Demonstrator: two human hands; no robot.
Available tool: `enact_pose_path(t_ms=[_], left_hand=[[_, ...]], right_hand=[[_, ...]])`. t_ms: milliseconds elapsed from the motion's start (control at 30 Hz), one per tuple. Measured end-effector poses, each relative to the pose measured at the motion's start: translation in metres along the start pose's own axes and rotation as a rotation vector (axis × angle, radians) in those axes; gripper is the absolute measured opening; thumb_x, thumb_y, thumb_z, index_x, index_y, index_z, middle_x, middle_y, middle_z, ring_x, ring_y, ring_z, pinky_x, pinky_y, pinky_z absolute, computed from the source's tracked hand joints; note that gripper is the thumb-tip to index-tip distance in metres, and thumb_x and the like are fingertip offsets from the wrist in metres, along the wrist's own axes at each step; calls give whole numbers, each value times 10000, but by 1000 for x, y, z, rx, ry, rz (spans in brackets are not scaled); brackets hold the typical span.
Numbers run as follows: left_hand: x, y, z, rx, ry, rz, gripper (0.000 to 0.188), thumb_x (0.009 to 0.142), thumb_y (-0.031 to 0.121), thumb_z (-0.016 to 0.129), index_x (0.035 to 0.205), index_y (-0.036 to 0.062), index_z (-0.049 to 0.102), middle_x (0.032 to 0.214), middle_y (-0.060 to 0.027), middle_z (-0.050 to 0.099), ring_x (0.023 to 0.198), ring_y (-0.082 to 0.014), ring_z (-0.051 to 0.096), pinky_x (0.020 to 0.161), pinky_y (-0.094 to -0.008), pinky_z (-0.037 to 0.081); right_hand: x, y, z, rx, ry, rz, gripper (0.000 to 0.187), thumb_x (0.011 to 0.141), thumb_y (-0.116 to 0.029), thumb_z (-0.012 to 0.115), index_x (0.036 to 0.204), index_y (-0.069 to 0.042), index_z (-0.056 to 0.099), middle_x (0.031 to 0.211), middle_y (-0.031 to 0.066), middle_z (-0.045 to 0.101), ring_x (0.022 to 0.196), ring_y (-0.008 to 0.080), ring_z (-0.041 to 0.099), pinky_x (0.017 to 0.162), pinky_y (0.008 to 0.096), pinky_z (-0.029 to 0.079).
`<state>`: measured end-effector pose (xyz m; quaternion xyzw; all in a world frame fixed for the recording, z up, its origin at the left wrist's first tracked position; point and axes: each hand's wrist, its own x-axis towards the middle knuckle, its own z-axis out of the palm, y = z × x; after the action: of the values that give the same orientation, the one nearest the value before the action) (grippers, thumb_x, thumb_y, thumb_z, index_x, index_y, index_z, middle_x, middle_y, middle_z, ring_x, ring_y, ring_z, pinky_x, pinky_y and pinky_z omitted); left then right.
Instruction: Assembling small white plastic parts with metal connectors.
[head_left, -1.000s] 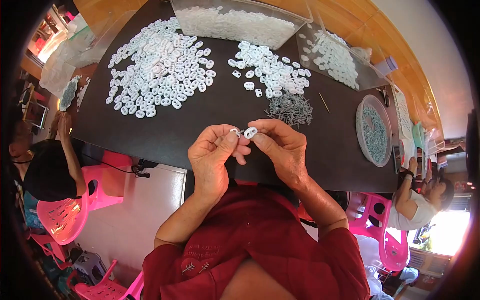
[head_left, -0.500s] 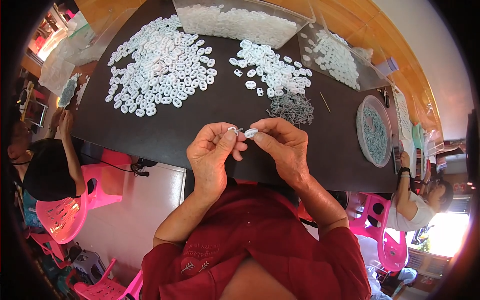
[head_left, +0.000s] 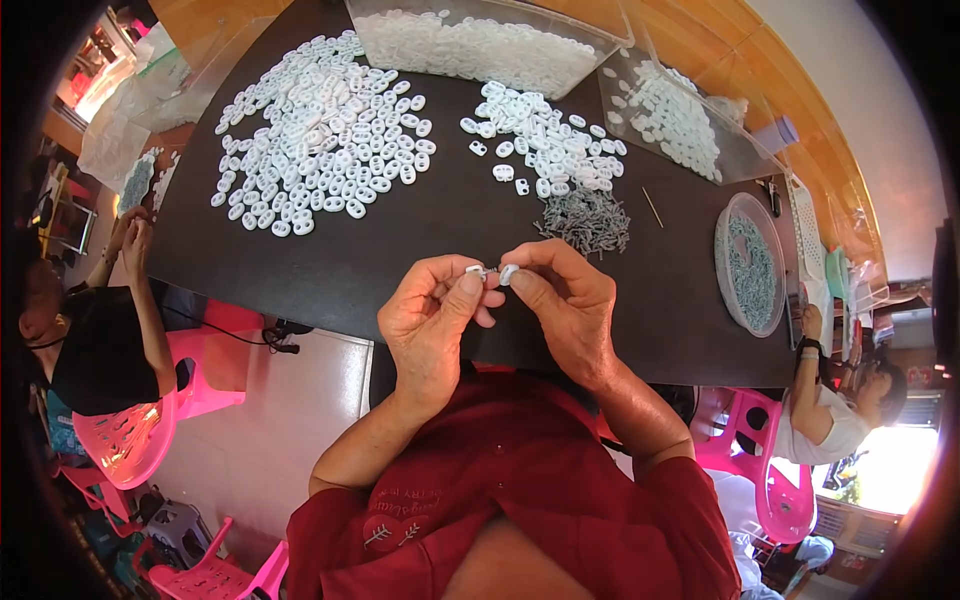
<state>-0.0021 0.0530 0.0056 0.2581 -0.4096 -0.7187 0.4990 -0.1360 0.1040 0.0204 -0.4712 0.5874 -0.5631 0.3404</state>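
Note:
Over the near part of the dark table, my left hand (head_left: 425, 325) pinches a small white plastic piece (head_left: 473, 270) between thumb and forefinger. A thin grey pin (head_left: 490, 271) pokes out from it toward the right. My right hand (head_left: 572, 315) grips a white oval plastic piece (head_left: 508, 274) with its thumb and index finger, turned partly on edge. The two pieces are very close; whether the pin touches the right one is too small to tell. Beyond my hands lie a heap of grey pins (head_left: 585, 222) and a small pile of white pieces (head_left: 548, 135).
A large pile of white two-holed ovals (head_left: 320, 140) spreads at the left. Clear bins of white pieces (head_left: 480, 50) stand at the back. At right sit a round tub of pins (head_left: 722, 270) and a thin stick (head_left: 652, 207). People sit at both sides.
Both hands have shifted very slightly to the right. The white oval in my right hand has turned more on edge, and the two pieces are a little differently angled.

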Motion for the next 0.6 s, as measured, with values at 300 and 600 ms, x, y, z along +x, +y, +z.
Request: enact_pose_path(t_ms=[300,600], left_hand=[[0,-1,-5,-35,5,-45,176,903,51,566,1041,-58,567,850,-121,649,673,-122,605,561,-215,480],[-4,1,-8,21,-25,-77,186,907,48,560,1069,-42,563,845,-111,649,681,-110,607,561,-205,473]], right_hand=[[4,-8,-3,104,17,90,147,870,-5,590,1014,13,616,896,9,622,810,52,554,727,200,456],[10,-7,-3,96,-41,99,116,881,-28,572,979,7,621,836,7,625,735,43,532,651,192,439]])
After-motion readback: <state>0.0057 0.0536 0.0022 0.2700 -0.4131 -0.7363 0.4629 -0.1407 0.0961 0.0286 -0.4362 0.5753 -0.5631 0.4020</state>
